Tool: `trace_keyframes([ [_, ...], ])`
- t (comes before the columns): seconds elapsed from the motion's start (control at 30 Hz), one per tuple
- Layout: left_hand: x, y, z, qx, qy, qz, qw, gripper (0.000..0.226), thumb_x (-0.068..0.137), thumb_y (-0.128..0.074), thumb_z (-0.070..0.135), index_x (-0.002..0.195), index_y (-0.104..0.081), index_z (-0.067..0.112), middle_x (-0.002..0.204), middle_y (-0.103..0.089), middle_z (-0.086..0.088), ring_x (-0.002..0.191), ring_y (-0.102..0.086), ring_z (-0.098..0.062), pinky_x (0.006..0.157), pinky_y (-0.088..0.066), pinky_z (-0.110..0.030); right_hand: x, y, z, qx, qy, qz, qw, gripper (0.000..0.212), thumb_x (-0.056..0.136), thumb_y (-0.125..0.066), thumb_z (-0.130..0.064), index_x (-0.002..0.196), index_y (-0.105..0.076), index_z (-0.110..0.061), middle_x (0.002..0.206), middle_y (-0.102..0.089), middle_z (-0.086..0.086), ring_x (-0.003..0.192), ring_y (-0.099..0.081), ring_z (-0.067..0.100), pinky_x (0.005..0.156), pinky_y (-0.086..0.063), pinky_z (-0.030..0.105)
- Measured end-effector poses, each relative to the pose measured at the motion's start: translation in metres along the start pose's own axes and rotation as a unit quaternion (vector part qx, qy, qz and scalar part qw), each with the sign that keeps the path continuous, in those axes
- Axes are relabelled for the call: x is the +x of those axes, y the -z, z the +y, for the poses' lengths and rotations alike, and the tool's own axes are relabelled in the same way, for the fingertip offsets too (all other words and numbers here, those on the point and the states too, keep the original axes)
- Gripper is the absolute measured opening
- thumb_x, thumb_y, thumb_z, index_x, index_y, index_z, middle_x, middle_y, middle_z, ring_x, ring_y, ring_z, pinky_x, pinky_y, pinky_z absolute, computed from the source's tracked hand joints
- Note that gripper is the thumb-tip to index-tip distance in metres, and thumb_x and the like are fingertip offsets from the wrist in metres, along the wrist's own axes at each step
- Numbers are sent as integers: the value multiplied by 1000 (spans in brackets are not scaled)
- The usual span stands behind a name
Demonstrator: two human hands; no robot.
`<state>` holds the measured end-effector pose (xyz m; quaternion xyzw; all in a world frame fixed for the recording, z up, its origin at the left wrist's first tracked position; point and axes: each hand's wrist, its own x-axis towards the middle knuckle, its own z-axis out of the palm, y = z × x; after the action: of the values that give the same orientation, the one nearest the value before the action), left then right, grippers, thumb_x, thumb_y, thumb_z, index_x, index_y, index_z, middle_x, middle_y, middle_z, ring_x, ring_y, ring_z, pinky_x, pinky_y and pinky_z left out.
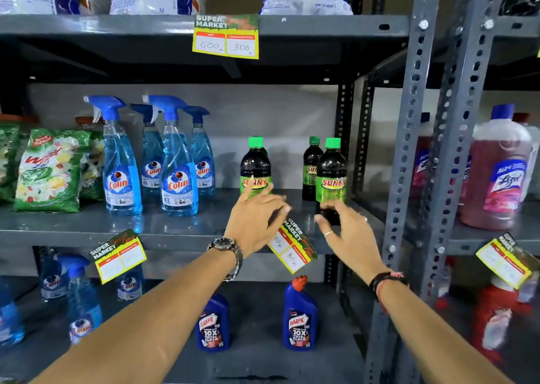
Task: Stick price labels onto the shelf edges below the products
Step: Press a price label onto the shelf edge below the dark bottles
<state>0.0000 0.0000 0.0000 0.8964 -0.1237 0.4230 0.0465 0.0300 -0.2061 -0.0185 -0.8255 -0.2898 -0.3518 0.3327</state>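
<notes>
Reaching over the middle shelf edge (181, 237), my left hand (254, 223) and right hand (347, 231) are spread open, holding nothing. Between them a price label (292, 245) hangs crooked below the Sunny bottles (330, 176). Three other labels are up; this one likely needs straightening.

blue harpic bottles (299, 319) on the lower shelf, wristwatch (225, 244)
</notes>
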Motion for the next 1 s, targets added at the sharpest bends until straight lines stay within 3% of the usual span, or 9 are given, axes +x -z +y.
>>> trace_keyframes([
  [0.1, -7, -4, 3, -20, 25, 0, 999, 34, 94, -37, 47, 96, -66, 30, 84, -74, 6, 90, -66, -19, 95, -45, -38, -18, -8, 12, 52, -19, -40, 998, 14, 87, -59, -38, 93, -56, -26, 96, -71, -8, 92, -67, 10, 79, -56, 41],
  [0.17, -10, -6, 6, -31, 50, -23, 998, 30, 93, -41, 49, 96, -65, 32, 72, -68, 9, 74, -62, -18, 63, -46, -30, -29, -14, 20, 55, -22, -56, 997, 15, 84, -65, -37, 84, -57, -25, 97, -72, -7, 96, -66, 7, 79, -56, 41],
  [0.23, -11, -4, 8, -44, 63, -34, 996, 25, 92, -45, 48, 96, -64, 33, 71, -66, 11, 69, -60, -12, 54, -41, -26, -31, -15, 24, 42, -13, -70, 997, 18, 81, -68, -39, 81, -61, -22, 110, -70, -4, 106, -63, 10, 84, -54, 41],
  [0.5, -14, -8, 2, -88, 91, -71, 989, 19, 93, -47, 42, 94, -61, 29, 81, -73, 5, 72, -65, -17, 62, -54, -36, -33, -20, 27, -14, 6, -99, 995, 13, 86, -65, -26, 90, -68, -13, 127, -62, -4, 110, -59, 18, 86, -51, 36],
  [0.6, -16, -12, -1, -114, 99, -67, 986, 20, 95, -48, 35, 95, -61, 20, 78, -72, -1, 69, -64, -22, 61, -51, -35, -30, -15, 22, 17, 3, -79, 997, 11, 92, -56, -24, 96, -61, -15, 104, -70, -1, 90, -63, 15, 73, -50, 33],
  [0.73, -18, -14, 3, -146, 106, -48, 982, 24, 96, -43, 33, 98, -58, 14, 81, -70, -7, 70, -63, -26, 61, -50, -37, -24, -5, 16, 29, -26, -85, 996, 8, 96, -48, -26, 92, -52, -20, 63, -57, -12, 56, -50, 6, 53, -38, 29],
  [0.83, -26, -18, -1, -175, 104, -50, 978, 21, 94, -48, 34, 94, -59, 17, 78, -72, -3, 68, -64, -20, 62, -52, -37, -22, -4, 21, 45, -28, -99, 994, 8, 93, -53, -25, 86, -53, -20, 84, -73, -4, 68, -61, 13, 60, -48, 34],
  [0.9, -35, -21, -4, -193, 100, -58, 974, 20, 93, -51, 36, 92, -61, 19, 80, -73, 0, 70, -66, -16, 63, -55, -37, -23, -5, 25, 44, -14, -107, 993, 8, 88, -60, -19, 80, -57, -18, 105, -73, -7, 84, -65, 8, 63, -50, 24],
  [1.0, -45, -27, -3, -216, 85, -60, 971, 14, 91, -58, 31, 91, -65, 19, 103, -75, 0, 97, -68, -8, 81, -56, -31, -22, -6, 28, 27, 8, -116, 993, 10, 80, -65, -14, 71, -60, -15, 116, -70, -8, 95, -65, 6, 72, -46, 21],
])
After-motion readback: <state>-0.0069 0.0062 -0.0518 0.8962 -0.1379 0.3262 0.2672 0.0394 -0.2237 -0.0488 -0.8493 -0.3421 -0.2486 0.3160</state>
